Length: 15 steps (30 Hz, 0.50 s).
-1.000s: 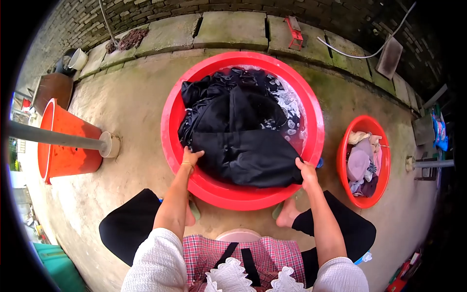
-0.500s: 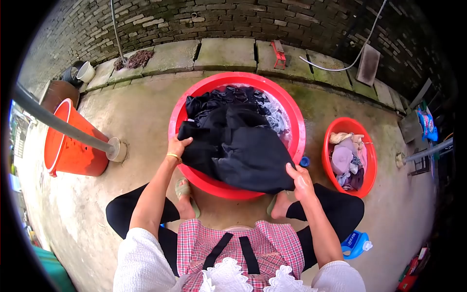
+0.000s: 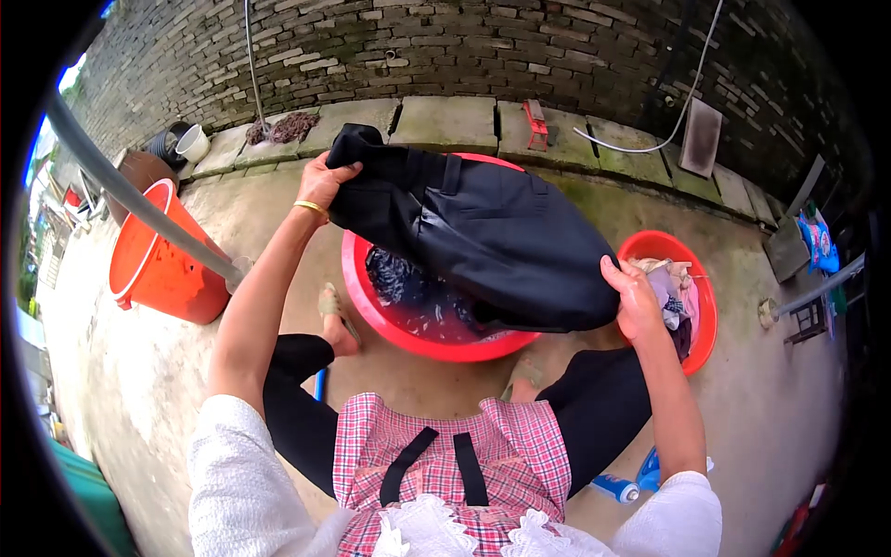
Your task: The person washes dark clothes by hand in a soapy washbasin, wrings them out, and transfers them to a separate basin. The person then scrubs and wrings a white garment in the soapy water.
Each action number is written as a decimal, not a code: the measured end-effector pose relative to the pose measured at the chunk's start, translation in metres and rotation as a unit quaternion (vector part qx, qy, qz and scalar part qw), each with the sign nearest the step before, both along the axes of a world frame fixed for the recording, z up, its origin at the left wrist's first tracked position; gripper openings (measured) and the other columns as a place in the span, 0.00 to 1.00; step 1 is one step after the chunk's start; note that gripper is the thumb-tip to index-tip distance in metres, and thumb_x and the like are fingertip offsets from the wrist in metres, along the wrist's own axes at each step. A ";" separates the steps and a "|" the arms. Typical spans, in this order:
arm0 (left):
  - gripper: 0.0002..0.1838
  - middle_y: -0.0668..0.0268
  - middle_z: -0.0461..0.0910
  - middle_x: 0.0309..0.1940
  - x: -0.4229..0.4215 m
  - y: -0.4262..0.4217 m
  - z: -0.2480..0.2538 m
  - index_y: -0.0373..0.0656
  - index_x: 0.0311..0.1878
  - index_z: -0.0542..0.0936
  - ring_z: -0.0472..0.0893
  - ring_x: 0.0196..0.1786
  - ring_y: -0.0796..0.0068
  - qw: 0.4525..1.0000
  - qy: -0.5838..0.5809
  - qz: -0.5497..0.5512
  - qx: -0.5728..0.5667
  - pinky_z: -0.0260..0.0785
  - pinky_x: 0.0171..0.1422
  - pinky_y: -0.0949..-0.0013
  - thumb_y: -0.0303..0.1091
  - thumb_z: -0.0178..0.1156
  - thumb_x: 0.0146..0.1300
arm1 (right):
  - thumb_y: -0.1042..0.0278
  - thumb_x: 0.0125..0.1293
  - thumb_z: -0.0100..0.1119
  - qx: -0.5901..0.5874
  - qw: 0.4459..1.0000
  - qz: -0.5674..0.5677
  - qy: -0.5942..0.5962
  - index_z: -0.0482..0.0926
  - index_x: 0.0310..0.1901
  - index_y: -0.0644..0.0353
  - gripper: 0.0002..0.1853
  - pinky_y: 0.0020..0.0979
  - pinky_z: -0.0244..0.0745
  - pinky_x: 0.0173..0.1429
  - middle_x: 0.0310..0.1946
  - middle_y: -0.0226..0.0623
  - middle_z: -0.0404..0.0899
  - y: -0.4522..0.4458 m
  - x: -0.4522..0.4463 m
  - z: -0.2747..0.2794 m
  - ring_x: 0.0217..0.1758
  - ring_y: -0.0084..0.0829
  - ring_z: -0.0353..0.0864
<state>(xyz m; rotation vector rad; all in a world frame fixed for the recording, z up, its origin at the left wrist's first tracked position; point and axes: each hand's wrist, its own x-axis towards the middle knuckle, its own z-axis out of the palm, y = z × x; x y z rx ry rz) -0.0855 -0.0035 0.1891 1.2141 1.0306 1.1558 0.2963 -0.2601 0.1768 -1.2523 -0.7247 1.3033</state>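
Observation:
A wet black garment (image 3: 501, 237) is stretched in the air above the large red basin (image 3: 422, 345), hiding much of it. My left hand (image 3: 325, 183) grips its upper left corner, thumb over the cloth. At the lower right end, my right hand (image 3: 633, 295) holds its edge between thumb and fingers. Dark water with suds and dark cloth show in the basin below the garment. To the right stands a smaller red basin (image 3: 708, 316) with light and purple clothes in it, partly behind my right hand.
An orange-red bucket (image 3: 176, 269) stands at the left behind a grey pole (image 3: 139, 200). Blue bottles (image 3: 616, 487) lie near my right knee. Along the brick wall (image 3: 445, 56) are stone slabs (image 3: 445, 125), a small red stool (image 3: 535, 125) and a mop (image 3: 283, 128).
Both hands have raised the black garment up out of the basin and spread it wider. My left hand went up and left, my right hand up and right. The view has tilted upward.

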 end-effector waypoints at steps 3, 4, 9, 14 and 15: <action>0.14 0.61 0.82 0.34 0.020 0.048 -0.013 0.33 0.43 0.77 0.82 0.31 0.72 0.999 0.012 -0.022 -0.023 0.77 0.37 0.70 0.21 0.65 0.52 | 0.60 0.66 0.56 -0.059 0.996 0.029 -0.062 0.75 0.50 0.70 0.20 0.29 0.70 0.55 0.46 0.39 0.80 0.058 0.039 -0.017 0.46 0.29 0.79; 0.14 0.61 0.82 0.34 0.028 0.068 -0.021 0.33 0.43 0.77 0.82 0.31 0.72 0.999 0.013 -0.029 -0.030 0.77 0.37 0.70 0.21 0.65 0.52 | 0.59 0.65 0.57 -0.098 0.990 0.035 -0.094 0.75 0.50 0.71 0.22 0.29 0.70 0.56 0.45 0.39 0.80 0.083 0.053 -0.030 0.46 0.30 0.79; 0.15 0.59 0.82 0.33 0.066 0.176 -0.090 0.31 0.42 0.78 0.81 0.30 0.72 0.990 0.135 -0.019 -0.042 0.76 0.37 0.71 0.23 0.66 0.49 | 0.58 0.61 0.60 -0.176 0.937 0.034 -0.299 0.78 0.42 0.72 0.20 0.31 0.70 0.50 0.36 0.42 0.81 0.221 0.114 -0.122 0.42 0.32 0.79; 0.25 0.60 0.80 0.35 0.100 0.239 -0.169 0.31 0.49 0.76 0.79 0.36 0.73 0.982 0.185 0.038 0.005 0.72 0.42 0.71 0.34 0.69 0.49 | 0.60 0.57 0.62 -0.173 0.831 -0.025 -0.528 0.80 0.34 0.63 0.13 0.39 0.71 0.49 0.32 0.48 0.81 0.308 0.153 -0.200 0.42 0.46 0.79; 0.28 0.60 0.80 0.37 0.102 0.241 -0.188 0.32 0.53 0.74 0.79 0.38 0.73 0.980 0.199 0.028 -0.013 0.71 0.44 0.71 0.35 0.69 0.50 | 0.61 0.58 0.60 -0.136 0.768 -0.031 -0.625 0.79 0.35 0.63 0.13 0.41 0.71 0.51 0.33 0.50 0.80 0.305 0.154 -0.213 0.44 0.47 0.79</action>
